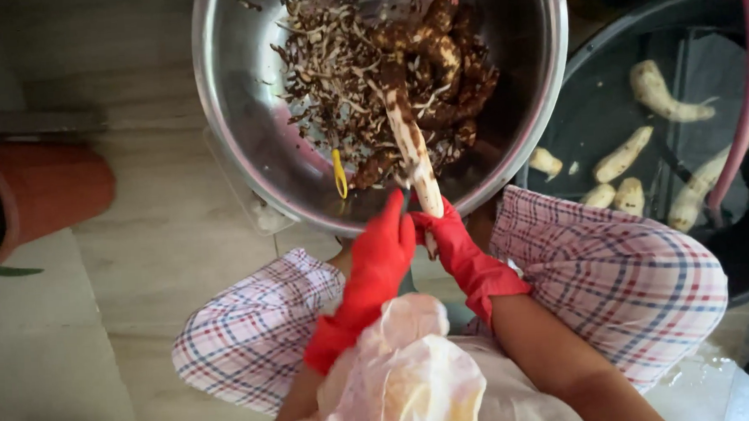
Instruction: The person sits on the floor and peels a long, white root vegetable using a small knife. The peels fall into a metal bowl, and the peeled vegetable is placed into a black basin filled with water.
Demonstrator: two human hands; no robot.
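**Peeling a long root over the steel bowl**

While I sit with my knees apart, both my hands in red rubber gloves meet at the near rim of the steel bowl (219, 116). My right hand (460, 245) is closed around the lower end of a long root (410, 146). This root points away from me, toward about 11 o'clock, and it lies over the bowl. Its near half is pale and cream-coloured, already without skin; its far end is brown, rough and with thin hairs. My left hand (380, 252) is closed too, touching the root from the 9 o'clock side; I think a blade is in it, but I cannot tell this clearly.

Inside the bowl are many brown peelings and some unpeeled roots (453, 72), and a yellow peeler (339, 174) lies at about 7 o'clock of the long root. At 3 o'clock stands a dark tub (597, 100) with peeled pale roots (664, 93) in it. At 9 o'clock is a terracotta pot (49, 191).
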